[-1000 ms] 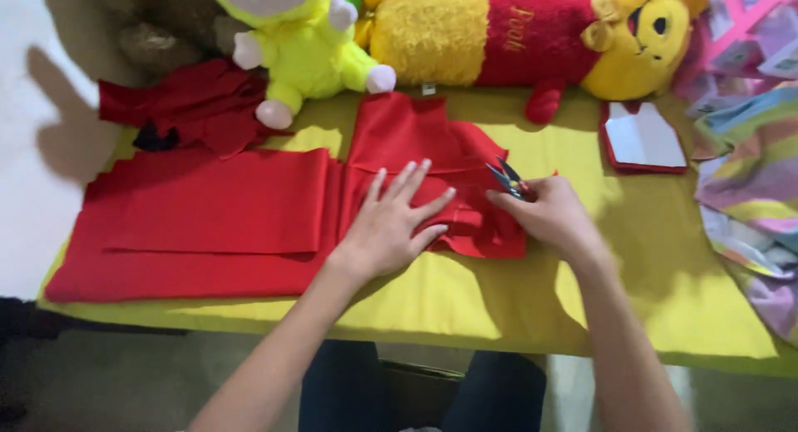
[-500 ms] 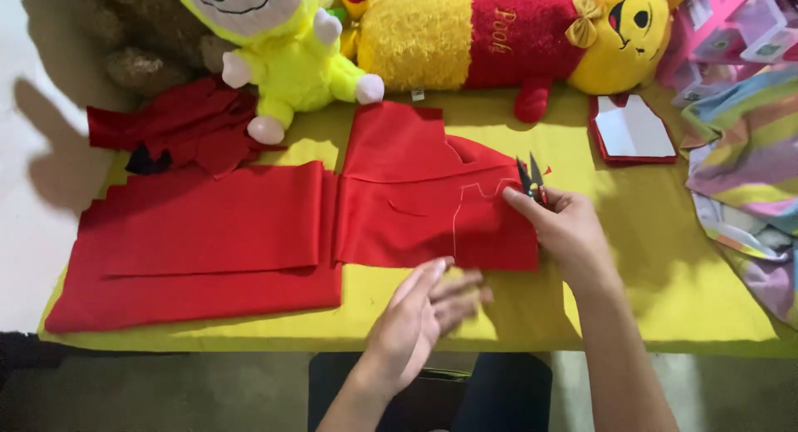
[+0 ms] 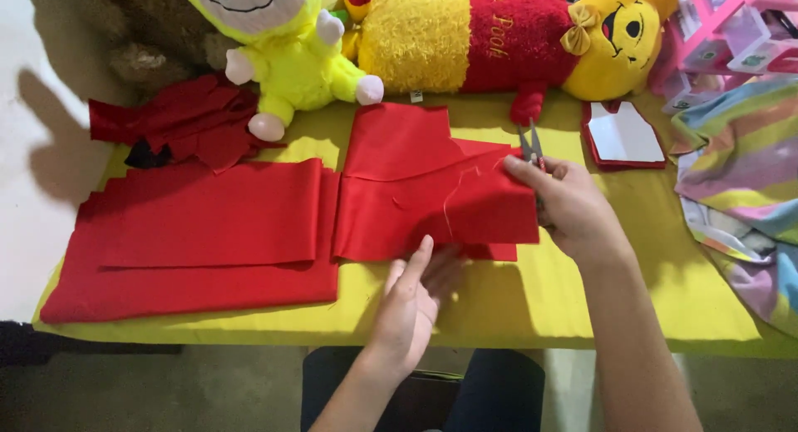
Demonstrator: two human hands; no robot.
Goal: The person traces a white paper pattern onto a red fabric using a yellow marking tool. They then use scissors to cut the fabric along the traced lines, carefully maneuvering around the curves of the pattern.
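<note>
Pinching small scissors (image 3: 530,145) in the right hand (image 3: 573,207), blades pointing up and away along a near-far axis, at the right edge of the folded red cloth piece (image 3: 416,182). Touching that cloth's near edge with the left hand (image 3: 411,303), fingers loosely spread. Lying on the yellow tabletop (image 3: 632,291): three red cloth stacks, two plush toys (image 3: 499,37), one red-edged white card (image 3: 623,137) at right.

The red cloth (image 3: 416,191) under the hands is matt and smooth, with a loose pale thread. The scissors (image 3: 530,145) above it are shiny metal. Behind the cloth, the yellow-and-red plush toy (image 3: 465,37) looks fuzzy. The yellow surface (image 3: 582,291) is matt.
</note>
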